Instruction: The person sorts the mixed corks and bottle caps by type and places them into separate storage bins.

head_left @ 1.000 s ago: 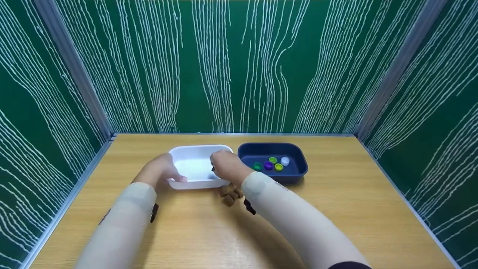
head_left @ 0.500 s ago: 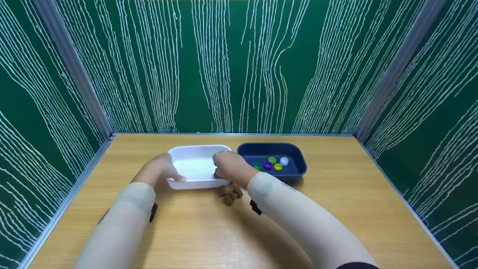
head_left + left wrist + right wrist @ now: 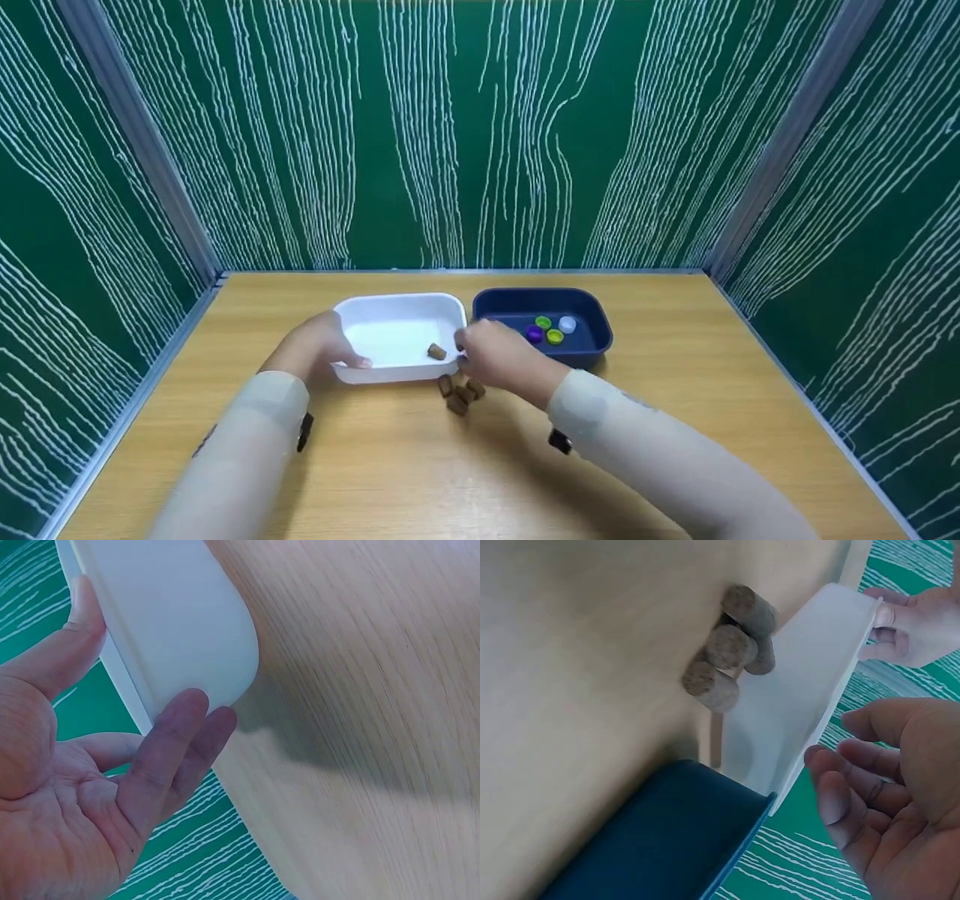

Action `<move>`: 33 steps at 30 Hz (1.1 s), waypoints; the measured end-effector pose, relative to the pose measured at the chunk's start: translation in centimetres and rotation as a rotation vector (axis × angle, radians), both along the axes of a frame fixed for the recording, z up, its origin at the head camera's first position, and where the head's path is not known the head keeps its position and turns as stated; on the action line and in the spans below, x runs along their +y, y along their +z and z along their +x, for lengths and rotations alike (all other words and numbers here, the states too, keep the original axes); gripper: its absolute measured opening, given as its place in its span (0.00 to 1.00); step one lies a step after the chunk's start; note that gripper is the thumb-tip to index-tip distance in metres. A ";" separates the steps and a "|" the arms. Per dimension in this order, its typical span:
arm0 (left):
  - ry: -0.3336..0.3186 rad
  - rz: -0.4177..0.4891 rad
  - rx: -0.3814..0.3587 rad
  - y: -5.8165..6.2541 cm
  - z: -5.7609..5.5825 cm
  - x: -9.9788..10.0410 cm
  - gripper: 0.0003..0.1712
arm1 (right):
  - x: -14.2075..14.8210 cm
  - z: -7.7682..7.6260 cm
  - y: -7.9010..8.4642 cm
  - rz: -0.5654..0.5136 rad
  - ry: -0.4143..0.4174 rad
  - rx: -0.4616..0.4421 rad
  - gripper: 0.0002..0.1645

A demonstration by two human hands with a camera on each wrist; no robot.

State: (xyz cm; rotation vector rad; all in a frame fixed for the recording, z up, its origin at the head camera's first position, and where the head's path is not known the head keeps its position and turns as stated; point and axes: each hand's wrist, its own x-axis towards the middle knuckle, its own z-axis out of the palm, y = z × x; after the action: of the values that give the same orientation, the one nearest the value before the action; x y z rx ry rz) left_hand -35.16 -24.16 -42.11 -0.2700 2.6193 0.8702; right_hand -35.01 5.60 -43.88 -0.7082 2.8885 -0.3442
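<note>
My left hand [image 3: 324,339] grips the left end of a white plastic tub [image 3: 394,330], thumb over the rim and fingers along the outside wall [image 3: 172,622]. Inside the tub, near its front right corner, lies one brown cork [image 3: 436,351]. My right hand [image 3: 501,356] hovers by the tub's right end, holding nothing; its fingers [image 3: 832,795] are loosely bent in the right wrist view. Several more corks [image 3: 459,396] are bunched on the table before the tub, and they show close up as stubby cork cylinders [image 3: 731,647] in the right wrist view.
Right of the white tub stands a dark blue tub [image 3: 592,311] holding small caps: yellow-green [image 3: 543,322], purple [image 3: 534,334], yellow [image 3: 554,337] and white [image 3: 567,325]. My right hand hides part of it. Green, white-streaked walls [image 3: 517,135] enclose the wooden table [image 3: 390,465].
My right hand has drawn back to the right, out of the white tub, and a cork now shows fully inside it. The left hand keeps its hold on the tub.
</note>
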 end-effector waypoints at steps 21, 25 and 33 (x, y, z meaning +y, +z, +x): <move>-0.007 -0.016 -0.020 0.1 -0.2 0.2 0.66 | 2.4 1.7 -4.6 -0.057 0.065 0.035 0.09; -0.011 -0.015 -0.014 -0.1 -0.3 0.2 0.66 | 2.4 1.6 -4.8 -0.064 0.055 -0.011 0.09; -0.008 -0.029 -0.015 0.0 -0.2 0.2 0.65 | 2.3 1.3 -4.8 -0.128 -0.008 -0.122 0.11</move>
State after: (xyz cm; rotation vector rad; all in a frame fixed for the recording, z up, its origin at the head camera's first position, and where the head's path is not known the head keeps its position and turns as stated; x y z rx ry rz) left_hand -35.40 -23.98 -42.09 -0.2720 2.6188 0.8252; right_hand -33.70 7.91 -48.73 -0.6700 2.7738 -0.5568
